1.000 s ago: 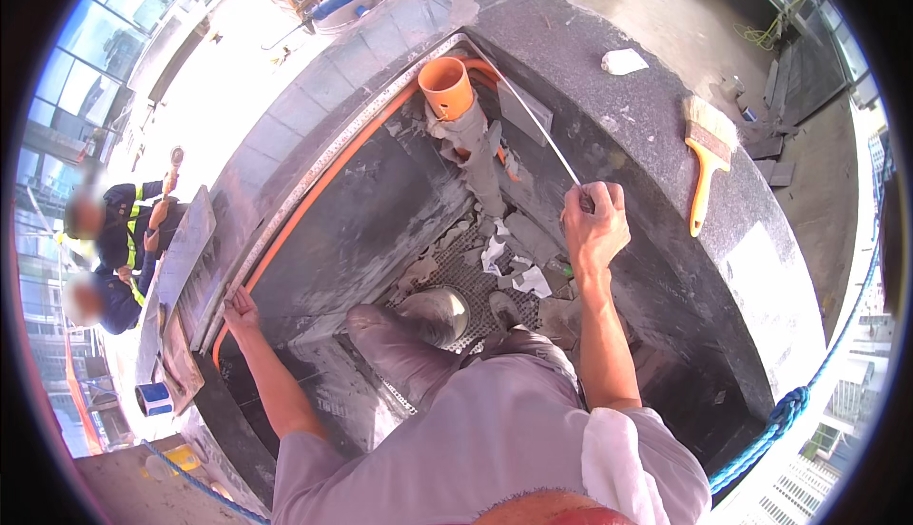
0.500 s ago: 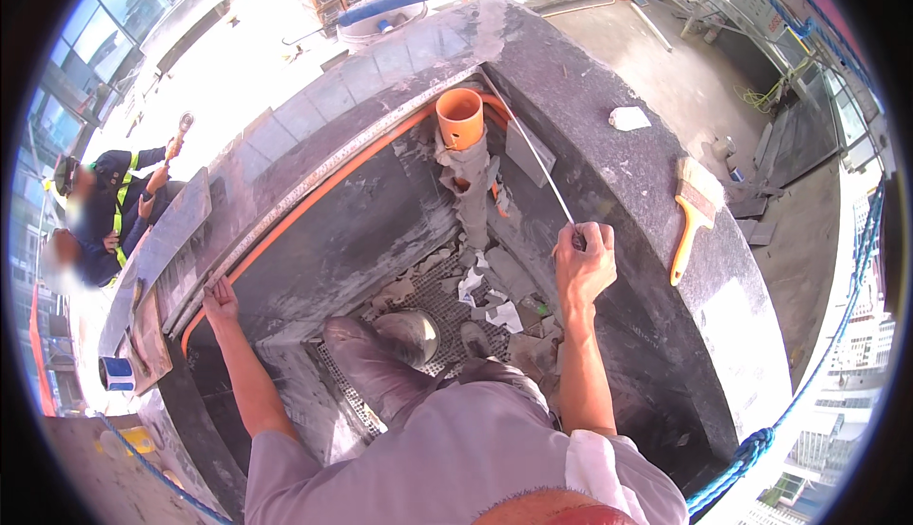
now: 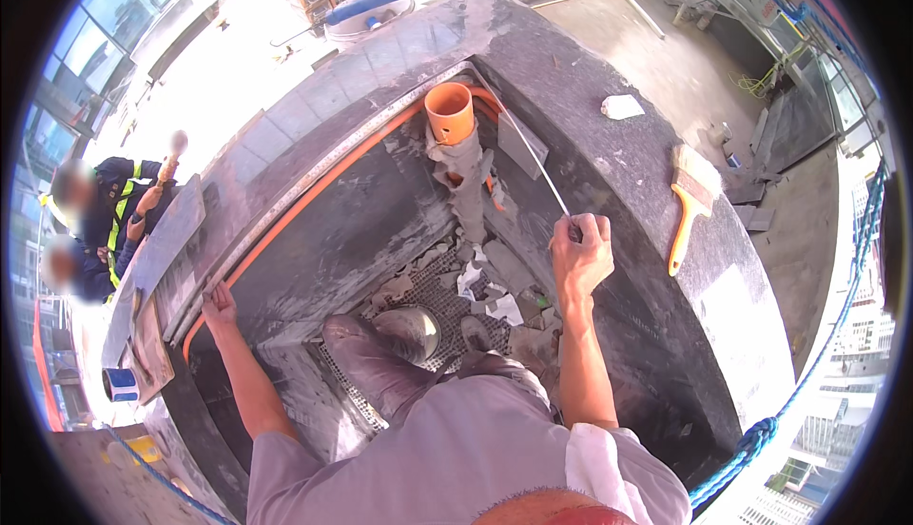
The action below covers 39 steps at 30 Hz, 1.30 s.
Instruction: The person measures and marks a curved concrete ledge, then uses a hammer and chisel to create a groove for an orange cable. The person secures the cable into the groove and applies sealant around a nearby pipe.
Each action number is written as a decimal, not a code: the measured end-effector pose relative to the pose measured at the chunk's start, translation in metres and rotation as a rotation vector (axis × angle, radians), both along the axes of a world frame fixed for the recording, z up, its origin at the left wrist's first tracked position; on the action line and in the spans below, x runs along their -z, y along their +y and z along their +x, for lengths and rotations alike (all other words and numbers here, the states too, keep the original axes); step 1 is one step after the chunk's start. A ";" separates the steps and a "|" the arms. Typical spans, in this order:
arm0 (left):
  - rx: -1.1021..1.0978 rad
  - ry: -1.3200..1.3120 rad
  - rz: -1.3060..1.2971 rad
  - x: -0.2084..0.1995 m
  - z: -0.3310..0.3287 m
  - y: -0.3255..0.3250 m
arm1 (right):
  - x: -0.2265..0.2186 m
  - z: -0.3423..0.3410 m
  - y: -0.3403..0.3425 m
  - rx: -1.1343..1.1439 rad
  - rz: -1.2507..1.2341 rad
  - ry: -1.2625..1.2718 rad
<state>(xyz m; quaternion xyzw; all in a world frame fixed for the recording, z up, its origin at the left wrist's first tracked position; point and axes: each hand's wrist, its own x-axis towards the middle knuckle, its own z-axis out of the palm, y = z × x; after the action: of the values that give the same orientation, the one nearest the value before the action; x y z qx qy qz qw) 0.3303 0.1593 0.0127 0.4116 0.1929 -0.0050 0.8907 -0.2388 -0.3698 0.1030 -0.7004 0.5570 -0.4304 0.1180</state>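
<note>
My left hand [image 3: 220,305] is closed in a pinch at the near left end of a long pale strip [image 3: 333,151], which runs along the left ledge to the far corner. An orange hose [image 3: 285,221] lies just below that strip. In my right hand [image 3: 582,254] is the near end of a thin pale strip [image 3: 525,145], stretching from the same corner along the right wall. My curled fingers hide its end. Between the two strips stands an orange pipe [image 3: 451,126] with a grey, ragged wrapping beneath its open top.
A wide paintbrush [image 3: 692,206] and a white scrap [image 3: 622,106] lie on the right ledge. Rubble and torn paper [image 3: 502,308] litter the pit floor by my feet. Behind stands a bucket [image 3: 371,19] with a blue roller. Two people sit at far left; a blue rope [image 3: 761,435] hangs at right.
The view has shifted slightly. Both hands keep their grips in nearly the same places. A person at far left has moved a little, still holding up a tool.
</note>
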 end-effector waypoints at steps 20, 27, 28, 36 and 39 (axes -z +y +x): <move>0.015 0.037 0.009 0.000 0.004 0.001 | 0.007 -0.001 -0.004 -0.001 -0.028 -0.013; 0.015 0.050 -0.023 0.008 0.012 0.008 | 0.009 -0.003 -0.003 0.001 -0.009 -0.014; 0.022 0.040 -0.032 0.010 0.013 0.011 | 0.010 -0.003 -0.004 0.001 -0.011 -0.014; 0.047 0.027 -0.018 0.013 0.020 0.021 | 0.008 -0.003 -0.005 0.003 -0.017 -0.017; 0.038 0.036 0.002 0.015 0.017 0.015 | 0.009 -0.003 -0.005 0.007 -0.018 -0.014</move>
<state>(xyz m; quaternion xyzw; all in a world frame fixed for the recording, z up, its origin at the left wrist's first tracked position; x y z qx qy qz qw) 0.3474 0.1742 -0.0019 0.4160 0.2010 -0.0292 0.8864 -0.2420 -0.3745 0.0941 -0.6963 0.5548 -0.4407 0.1143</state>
